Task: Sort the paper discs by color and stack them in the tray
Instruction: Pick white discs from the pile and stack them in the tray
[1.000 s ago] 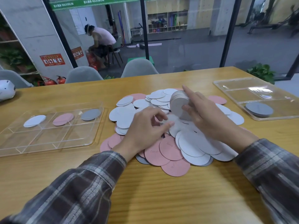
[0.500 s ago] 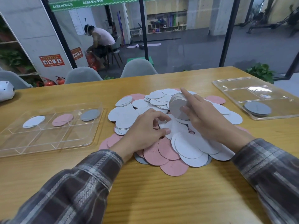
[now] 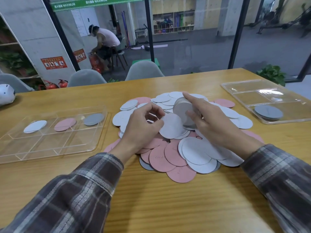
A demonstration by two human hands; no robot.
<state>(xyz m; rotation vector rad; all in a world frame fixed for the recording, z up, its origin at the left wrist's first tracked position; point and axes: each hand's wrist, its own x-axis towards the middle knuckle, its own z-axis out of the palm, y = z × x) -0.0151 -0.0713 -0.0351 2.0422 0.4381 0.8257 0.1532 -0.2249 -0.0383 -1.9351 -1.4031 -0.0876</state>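
A heap of white, pink and grey paper discs [image 3: 170, 158] lies on the wooden table in front of me. My left hand [image 3: 143, 130] pinches a white disc [image 3: 171, 126] by its left edge, lifted just above the heap. My right hand [image 3: 208, 118] grips a stack of white discs [image 3: 182, 109] held on edge, index finger along its top. The clear divided tray [image 3: 50, 145] at left holds a white disc [image 3: 35, 126], a pink disc [image 3: 65, 124] and a grey disc [image 3: 94, 119] in separate back compartments.
A second clear tray [image 3: 249, 91] at the right holds a small stack of grey discs [image 3: 268, 112]. A white object [image 3: 5, 96] sits at the far left table edge. Grey chairs [image 3: 143, 70] stand behind the table.
My left hand has risen from the heap with a white disc pinched in its fingers, carrying it toward the stack in my right hand. The right hand has barely moved.
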